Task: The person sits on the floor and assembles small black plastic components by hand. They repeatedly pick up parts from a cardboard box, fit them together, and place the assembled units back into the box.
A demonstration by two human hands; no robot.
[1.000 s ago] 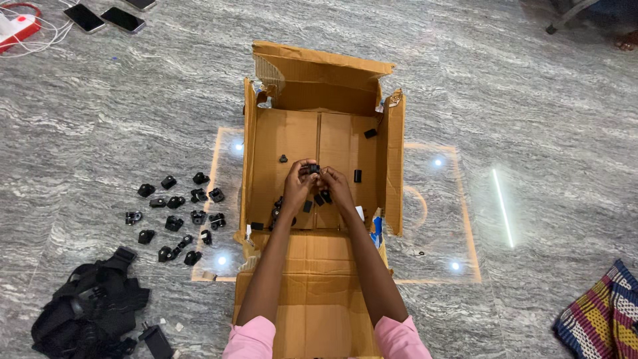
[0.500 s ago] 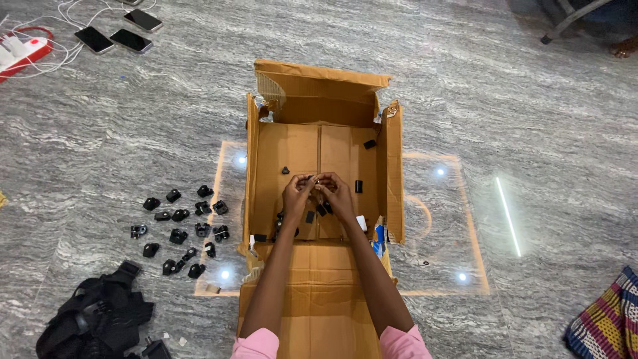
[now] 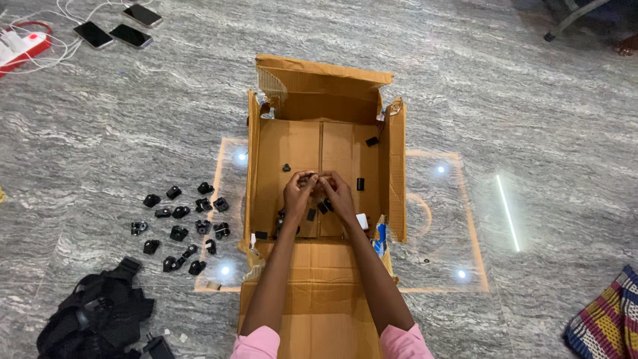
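Centrally, an opened cardboard box (image 3: 319,143) on grey marble floor (image 3: 531,100), flaps spread flat. Over its bottom panel, left hand (image 3: 299,193) and right hand (image 3: 339,196) pressed together, fingers (image 3: 311,179) curled around a small black part (image 3: 318,179), mostly hidden. Beside the wrists, more loose black pieces (image 3: 323,207) and one white block (image 3: 362,221) inside the box. Left of the box, a cluster of black plastic parts (image 3: 179,226) scattered on the floor. Lower left, a black strap bundle (image 3: 93,316). Top left, three phones (image 3: 119,30) and a red power strip (image 3: 23,46). Lower right, a striped woven cloth (image 3: 608,319).
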